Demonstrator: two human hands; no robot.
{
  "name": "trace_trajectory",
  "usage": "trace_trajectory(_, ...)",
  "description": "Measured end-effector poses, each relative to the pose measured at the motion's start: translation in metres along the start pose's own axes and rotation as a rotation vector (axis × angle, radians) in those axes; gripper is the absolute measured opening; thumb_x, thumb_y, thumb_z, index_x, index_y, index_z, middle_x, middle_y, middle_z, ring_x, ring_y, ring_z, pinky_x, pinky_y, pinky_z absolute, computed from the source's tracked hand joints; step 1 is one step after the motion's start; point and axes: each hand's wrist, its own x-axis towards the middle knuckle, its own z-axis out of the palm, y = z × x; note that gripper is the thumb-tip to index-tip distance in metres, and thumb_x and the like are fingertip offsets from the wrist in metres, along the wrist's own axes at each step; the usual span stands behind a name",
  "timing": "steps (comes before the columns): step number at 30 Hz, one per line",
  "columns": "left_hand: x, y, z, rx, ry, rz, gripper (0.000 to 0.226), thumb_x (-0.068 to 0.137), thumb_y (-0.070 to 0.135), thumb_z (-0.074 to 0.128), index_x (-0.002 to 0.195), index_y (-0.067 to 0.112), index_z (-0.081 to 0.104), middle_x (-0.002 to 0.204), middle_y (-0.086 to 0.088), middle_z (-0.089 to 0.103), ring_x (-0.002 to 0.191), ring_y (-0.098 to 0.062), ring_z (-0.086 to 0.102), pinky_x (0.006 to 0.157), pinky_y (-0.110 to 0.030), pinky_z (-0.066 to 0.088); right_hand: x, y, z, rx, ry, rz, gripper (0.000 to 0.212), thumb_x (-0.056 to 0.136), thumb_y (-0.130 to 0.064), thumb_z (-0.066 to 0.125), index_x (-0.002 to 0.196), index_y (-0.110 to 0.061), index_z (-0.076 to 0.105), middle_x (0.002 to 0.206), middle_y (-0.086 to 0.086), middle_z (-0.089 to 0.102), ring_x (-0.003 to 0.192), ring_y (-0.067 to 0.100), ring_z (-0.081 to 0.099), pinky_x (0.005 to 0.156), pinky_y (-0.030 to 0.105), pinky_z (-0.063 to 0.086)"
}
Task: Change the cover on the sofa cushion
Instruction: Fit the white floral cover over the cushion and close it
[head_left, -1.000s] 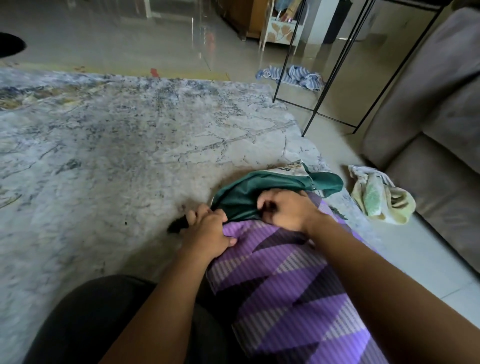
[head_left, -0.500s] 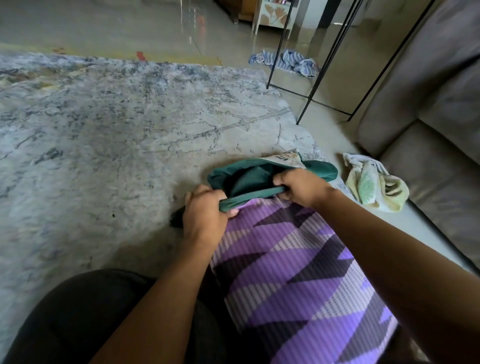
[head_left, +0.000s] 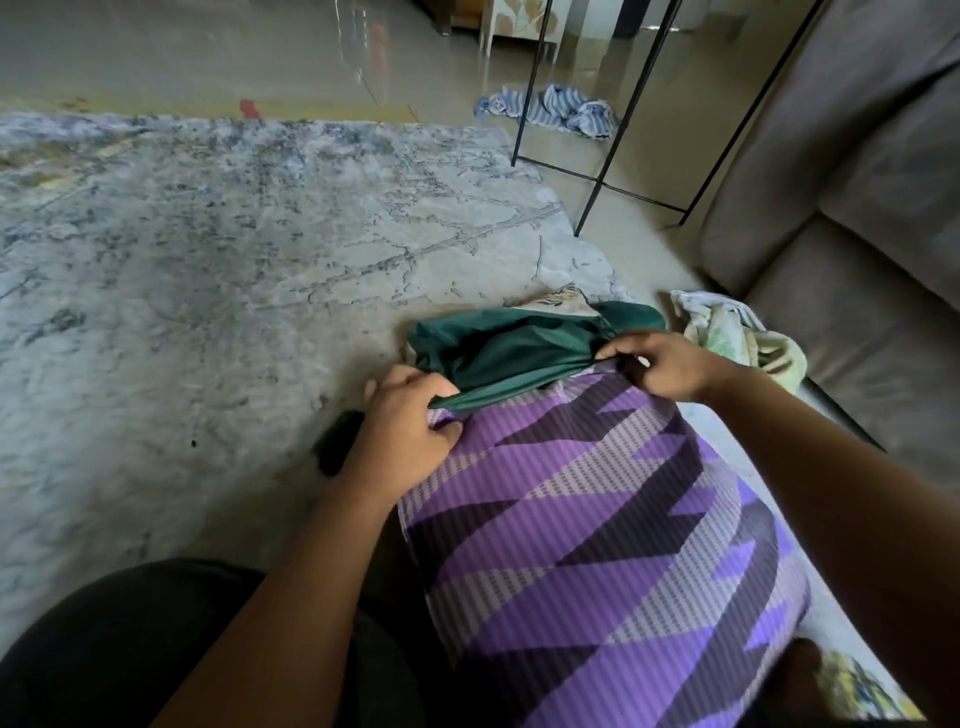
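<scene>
A purple zigzag-patterned cushion (head_left: 597, 525) lies on the rug, its near end between my knees. A dark green cover (head_left: 511, 348) is bunched over its far end with its mouth spread open. My left hand (head_left: 402, 423) grips the cover's near hem at the left corner of the cushion. My right hand (head_left: 667, 364) pinches the same hem at the right corner. The hem runs taut between both hands across the cushion's top.
The grey marbled rug (head_left: 208, 270) spreads left and ahead. A crumpled pale yellow-green cloth (head_left: 737, 332) lies beside the grey sofa (head_left: 852, 218) at right. A black metal frame (head_left: 618, 124) and a striped blue cloth (head_left: 550, 109) stand on the tiled floor beyond.
My hands have moved apart along the green hem, stretching the cover's mouth wider. The right hand went to the cushion's right corner, and the view tilted lower.
</scene>
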Motion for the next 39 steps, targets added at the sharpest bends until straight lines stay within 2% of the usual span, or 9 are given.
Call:
trace_trajectory(4, 0.002, 0.001, -0.003, -0.04, 0.156, -0.028, 0.014, 0.067, 0.01, 0.081, 0.071, 0.014, 0.069, 0.081, -0.002, 0.062, 0.079, -0.024, 0.06, 0.07, -0.025, 0.038, 0.017, 0.024, -0.006, -0.264, -0.068, -0.052, 0.054, 0.065, -0.069, 0.058, 0.116, -0.055, 0.059, 0.113, -0.025, 0.057, 0.118, 0.013, 0.045, 0.107, 0.052, 0.037)
trace_trajectory(10, 0.001, -0.002, -0.004, -0.122, 0.23, -0.162, 0.027, 0.073, 0.01, 0.079, 0.071, 0.016, 0.053, 0.075, -0.003, 0.061, 0.07, -0.024, 0.058, 0.062, -0.033, 0.045, 0.01, 0.006, 0.01, -0.421, 0.083, -0.219, 0.034, 0.082, -0.037, 0.07, 0.116, -0.035, 0.068, 0.128, -0.017, 0.053, 0.124, 0.015, 0.032, 0.094, 0.039, 0.024)
trace_trajectory(17, -0.006, -0.008, -0.016, -0.116, 0.033, -0.249, 0.028, 0.075, 0.0, 0.075, 0.066, 0.017, 0.054, 0.072, -0.003, 0.063, 0.073, -0.022, 0.061, 0.056, -0.024, 0.036, -0.017, 0.011, 0.052, -0.344, 0.711, -0.324, 0.014, 0.074, -0.03, 0.064, 0.083, -0.022, 0.071, 0.101, -0.005, 0.064, 0.101, 0.023, 0.043, 0.083, 0.039, 0.027)
trace_trajectory(21, -0.012, -0.008, -0.026, -0.046, -0.11, -0.254, 0.015, 0.08, 0.009, 0.074, 0.077, 0.016, 0.062, 0.085, 0.001, 0.067, 0.086, -0.021, 0.064, 0.066, -0.024, 0.043, -0.017, 0.023, 0.067, 0.593, 0.398, -0.131, 0.033, 0.083, -0.006, 0.075, 0.099, -0.034, 0.065, 0.115, 0.002, 0.048, 0.116, 0.022, 0.048, 0.102, 0.03, 0.039)
trace_trajectory(25, -0.011, 0.024, -0.023, 0.096, -0.062, -0.172, 0.024, 0.081, 0.031, 0.067, 0.102, 0.039, 0.058, 0.11, 0.006, 0.057, 0.106, -0.018, 0.058, 0.105, -0.047, 0.039, -0.018, 0.029, 0.066, 1.042, 0.188, 0.026, 0.042, 0.091, -0.012, 0.067, 0.128, -0.026, 0.052, 0.119, 0.007, 0.059, 0.114, 0.021, 0.06, 0.097, 0.029, 0.048)
trace_trajectory(28, -0.012, 0.058, 0.0, 0.044, -0.09, -0.062, 0.039, 0.088, 0.04, 0.064, 0.126, 0.038, 0.053, 0.128, 0.0, 0.052, 0.12, -0.021, 0.053, 0.107, -0.038, 0.037, -0.017, 0.025, 0.06, 1.047, 0.09, 0.149, 0.038, 0.093, -0.017, 0.065, 0.126, -0.026, 0.051, 0.115, 0.0, 0.067, 0.111, 0.018, 0.065, 0.081, 0.019, 0.049)
trace_trajectory(31, -0.014, 0.067, 0.023, 0.165, -0.161, -0.14, 0.051, 0.096, 0.041, 0.054, 0.143, 0.033, 0.039, 0.143, -0.004, 0.041, 0.135, -0.03, 0.039, 0.116, -0.056, 0.023, -0.019, 0.018, 0.057, 0.921, 0.045, 0.211, 0.049, 0.095, -0.026, 0.065, 0.137, -0.022, 0.04, 0.111, -0.004, 0.068, 0.107, 0.016, 0.065, 0.079, 0.016, 0.048)
trace_trajectory(35, -0.014, 0.051, 0.025, 0.173, -0.099, -0.145, 0.05, 0.093, 0.043, 0.058, 0.138, 0.025, 0.045, 0.128, -0.012, 0.055, 0.124, -0.036, 0.04, 0.102, -0.049, 0.038, -0.03, -0.001, 0.044, 0.66, 0.119, 0.191, 0.053, 0.092, -0.04, 0.066, 0.137, -0.025, 0.042, 0.121, -0.002, 0.066, 0.112, 0.018, 0.06, 0.098, 0.029, 0.043)
trace_trajectory(39, -0.024, 0.051, 0.021, 0.07, 0.049, -0.01, 0.033, 0.091, 0.027, 0.064, 0.122, 0.018, 0.057, 0.11, -0.008, 0.058, 0.113, -0.03, 0.041, 0.091, -0.05, 0.045, -0.055, -0.03, 0.012, 0.513, 0.243, 0.184, 0.043, 0.094, -0.033, 0.063, 0.134, -0.024, 0.051, 0.121, 0.004, 0.067, 0.114, 0.024, 0.059, 0.093, 0.024, 0.039)
